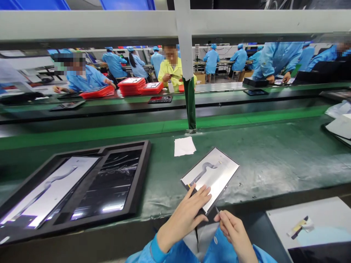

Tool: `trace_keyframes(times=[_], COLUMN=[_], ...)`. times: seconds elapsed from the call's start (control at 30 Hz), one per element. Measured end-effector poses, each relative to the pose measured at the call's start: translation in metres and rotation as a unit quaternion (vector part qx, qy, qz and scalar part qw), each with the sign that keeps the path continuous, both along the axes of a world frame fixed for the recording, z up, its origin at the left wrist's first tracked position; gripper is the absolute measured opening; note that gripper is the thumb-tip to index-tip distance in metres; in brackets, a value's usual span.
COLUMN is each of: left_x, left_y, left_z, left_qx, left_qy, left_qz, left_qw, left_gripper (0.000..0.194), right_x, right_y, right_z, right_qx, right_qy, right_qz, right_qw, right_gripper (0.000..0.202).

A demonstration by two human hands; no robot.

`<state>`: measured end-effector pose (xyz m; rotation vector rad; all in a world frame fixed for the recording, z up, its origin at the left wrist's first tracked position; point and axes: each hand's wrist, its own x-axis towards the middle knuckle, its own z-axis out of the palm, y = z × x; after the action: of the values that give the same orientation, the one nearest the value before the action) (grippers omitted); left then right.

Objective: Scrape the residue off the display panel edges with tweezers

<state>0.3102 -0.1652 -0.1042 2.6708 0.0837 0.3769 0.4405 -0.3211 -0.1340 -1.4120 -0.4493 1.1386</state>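
The left hand [188, 212] lies spread, its fingers open and flat, touching the lower-left part of a thin display panel [218, 182], gripping nothing. The right hand [233, 230] sits just beside it at four o'clock, fingers closed in a pinch on a slim metal tool [217, 209] that points towards eleven. The tip is right at the panel's lower-right long edge; whether it touches, one cannot tell.

And here's the relation that counts: from the right fingers the panel lies at eleven o'clock, while the left fingers are already on it. Its long axis slants from about half past seven to half past one, and a grey ribbon cable [204, 171] curves along its back. The panel's nearest corner seems to reach the front edge of the green worktop [274, 164], so the surface room lies at one to three o'clock.

Further out, white paper [184, 147] sits near the panel at eleven, and the green-footed post [190, 104] stands at twelve. At nine, the black tray [143, 171] bounds that side, bearing a second panel [64, 182] and a glossy dark sheet [109, 186]. Down at four, a white board [323, 215] lies below the worktop edge.
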Motion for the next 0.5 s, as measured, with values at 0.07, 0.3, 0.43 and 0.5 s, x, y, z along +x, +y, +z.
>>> trace_keyframes(times=[0.07, 0.3, 0.43, 0.5], left_x=[0.001, 0.0, 0.023, 0.043], left_y=[-0.001, -0.002, -0.005, -0.006], left_z=[0.0, 0.001, 0.008, 0.015], left_qx=[0.002, -0.014, -0.057, -0.086], left_qy=[-0.003, -0.026, -0.058, -0.04], left_qz=[0.002, 0.0, 0.04, 0.059], left_qw=[1.0, 1.0, 0.996, 0.994], left_gripper=[0.075, 0.072, 0.053, 0.028], right_x=[0.0, 0.005, 0.016, 0.024], right_y=[-0.001, -0.012, -0.014, -0.013], right_z=[0.001, -0.008, -0.001, 0.007], right_qx=[0.003, 0.004, 0.01, 0.016], right_qy=[0.008, -0.033, -0.086, -0.105], right_qz=[-0.003, 0.011, 0.007, 0.002], right_qw=[1.0, 0.999, 0.996, 0.994], right_gripper=[0.07, 0.06, 0.055, 0.053])
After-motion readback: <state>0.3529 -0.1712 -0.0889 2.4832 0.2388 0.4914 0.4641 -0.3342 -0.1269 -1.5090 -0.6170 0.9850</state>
